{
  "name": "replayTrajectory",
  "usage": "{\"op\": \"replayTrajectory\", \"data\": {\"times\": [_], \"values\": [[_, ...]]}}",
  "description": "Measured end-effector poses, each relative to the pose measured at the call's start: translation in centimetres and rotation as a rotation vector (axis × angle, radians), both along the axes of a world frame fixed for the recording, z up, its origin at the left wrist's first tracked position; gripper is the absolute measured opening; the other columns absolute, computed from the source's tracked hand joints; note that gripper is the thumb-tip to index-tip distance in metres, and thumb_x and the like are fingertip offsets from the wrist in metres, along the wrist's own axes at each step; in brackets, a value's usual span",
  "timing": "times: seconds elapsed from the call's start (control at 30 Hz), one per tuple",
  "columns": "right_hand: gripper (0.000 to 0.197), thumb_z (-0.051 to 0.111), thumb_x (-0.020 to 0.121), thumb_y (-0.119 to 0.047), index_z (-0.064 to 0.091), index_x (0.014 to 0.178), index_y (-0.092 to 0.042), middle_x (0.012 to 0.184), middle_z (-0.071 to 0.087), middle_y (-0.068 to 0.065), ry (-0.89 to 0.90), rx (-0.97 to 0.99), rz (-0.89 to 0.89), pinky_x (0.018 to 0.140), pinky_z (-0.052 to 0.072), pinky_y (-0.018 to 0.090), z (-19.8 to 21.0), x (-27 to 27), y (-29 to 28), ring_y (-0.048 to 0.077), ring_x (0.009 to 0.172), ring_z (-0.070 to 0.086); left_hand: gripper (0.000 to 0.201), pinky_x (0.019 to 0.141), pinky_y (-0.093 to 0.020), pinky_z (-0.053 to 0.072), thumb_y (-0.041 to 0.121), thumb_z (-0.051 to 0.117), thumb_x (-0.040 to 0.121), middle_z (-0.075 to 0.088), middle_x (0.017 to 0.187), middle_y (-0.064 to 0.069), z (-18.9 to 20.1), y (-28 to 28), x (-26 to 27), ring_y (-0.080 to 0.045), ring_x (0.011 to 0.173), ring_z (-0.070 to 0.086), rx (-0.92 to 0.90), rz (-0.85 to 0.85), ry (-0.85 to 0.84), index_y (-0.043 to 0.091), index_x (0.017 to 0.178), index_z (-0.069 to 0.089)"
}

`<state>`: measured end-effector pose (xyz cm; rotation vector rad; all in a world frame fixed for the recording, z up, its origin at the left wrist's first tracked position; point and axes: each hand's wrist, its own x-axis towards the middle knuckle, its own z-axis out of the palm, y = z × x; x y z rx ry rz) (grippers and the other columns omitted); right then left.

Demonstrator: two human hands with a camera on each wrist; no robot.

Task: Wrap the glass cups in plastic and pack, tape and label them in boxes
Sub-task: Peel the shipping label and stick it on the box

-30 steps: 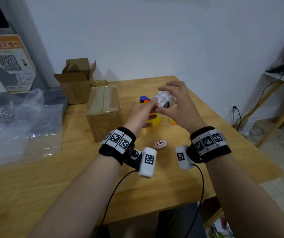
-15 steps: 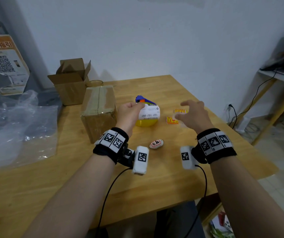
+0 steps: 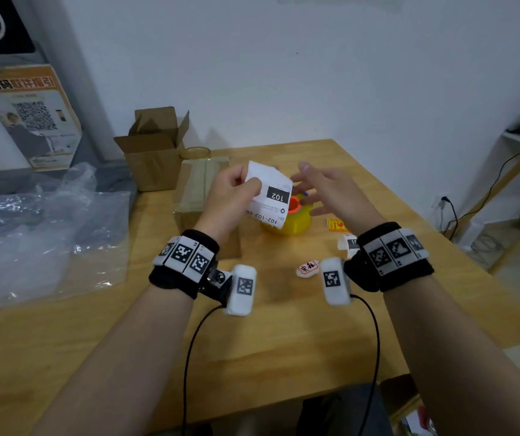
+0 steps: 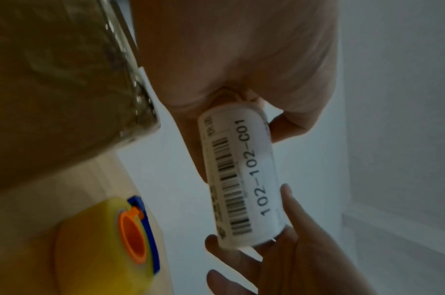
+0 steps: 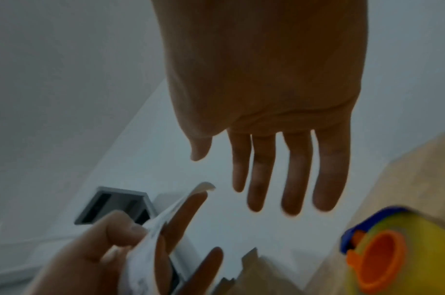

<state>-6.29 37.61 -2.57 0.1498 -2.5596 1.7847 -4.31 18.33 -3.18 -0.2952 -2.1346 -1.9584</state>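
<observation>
Two boxes are waiting on your left side of the counter: an open box at the back, and just in front of it a taped box whose top is already sealed, with crumpled plastic wrap lying farther left. No glass cup is showing plainly, so you cannot tell where the wrapped ones are sitting. Moving inward, your left hand is pinching the shipping label between thumb and curled fingers, holding it up above the counter with its "102" print facing you upside down. To the right, your right hand is reaching toward the label's free edge with fingers spread wide and holding nothing. Below them the yellow tape dispenser is sitting on the counter, with a small red-and-white tag and a yellow sticker nearby. The step appears to be peeling the label for the taped box. Watch the curl: the left wrist view is showing the label bending into a roll, so it may be folding onto itself once the backing comes off, or landing creased and crooked.
</observation>
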Motion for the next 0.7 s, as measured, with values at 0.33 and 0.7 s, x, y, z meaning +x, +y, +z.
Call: {"op": "replayTrajectory", "data": {"times": [0.33,0.7], "values": [[0.017,0.078,0.092,-0.022,0.078,0.107,-0.013,0.091,0.076,0.017,0.108,-0.020,0.362,0.062,0.053,0.033,1.1,-3.3,-7.8,0.016,0.076,0.069,0.019,0.056,-0.023,0.042,0.005,0.065,0.080,0.066,0.075,-0.011,1.7,-7.6,-0.5,-0.015,0.064,0.061,-0.280,0.033,-0.057,0.018,0.077,0.052],[0.013,0.078,0.091,-0.022,0.068,0.089,-0.013,0.087,0.078,0.017,-0.023,-0.008,0.188,0.040,0.049,0.026,-1.2,-5.9,-10.4,0.020,0.061,0.070,0.006,0.081,-0.042,0.064,0.026,0.072,0.095,0.080,0.091,0.000,-1.5,-10.0,-2.6,-0.020,0.091,0.077,-0.279,0.108,-0.419,0.021,0.093,0.071]]}}
